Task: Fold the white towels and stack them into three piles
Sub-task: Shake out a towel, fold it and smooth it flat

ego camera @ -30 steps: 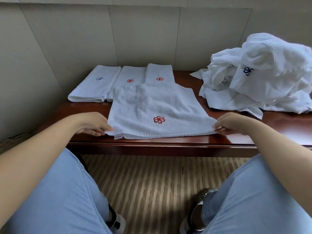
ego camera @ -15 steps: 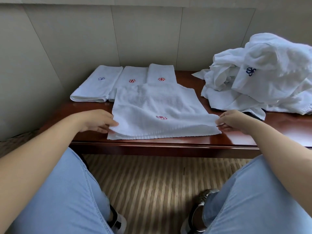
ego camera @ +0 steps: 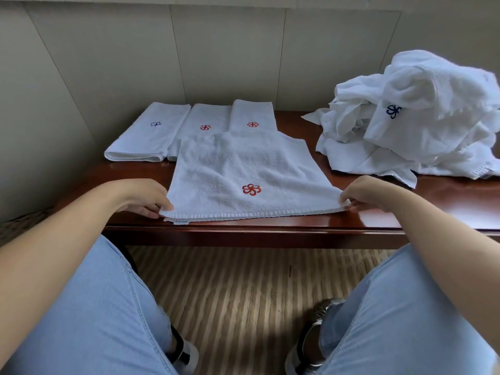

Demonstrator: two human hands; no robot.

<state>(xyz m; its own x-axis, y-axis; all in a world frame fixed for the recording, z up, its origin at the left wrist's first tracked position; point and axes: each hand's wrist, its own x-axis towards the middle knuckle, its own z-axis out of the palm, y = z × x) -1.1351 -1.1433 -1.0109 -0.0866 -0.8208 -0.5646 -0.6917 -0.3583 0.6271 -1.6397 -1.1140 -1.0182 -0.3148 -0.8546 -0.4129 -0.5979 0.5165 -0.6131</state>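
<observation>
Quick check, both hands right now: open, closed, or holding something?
Left hand: pinches the near left corner of the half-folded towel.
Right hand: pinches the towel's near right corner.

Both forearms bare, reaching forward and angled inward. Left hand point(ego camera: 142, 196) palm down, fingers curled, pinching at the fingertips. Right hand point(ego camera: 364, 193) same pose, mirrored, thumb and fingers pinched. Hands well apart, about level.

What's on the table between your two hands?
In the head view, a half-folded white towel with a red flower emblem spans the gap; left hand and right hand each pinch a near corner.
</observation>
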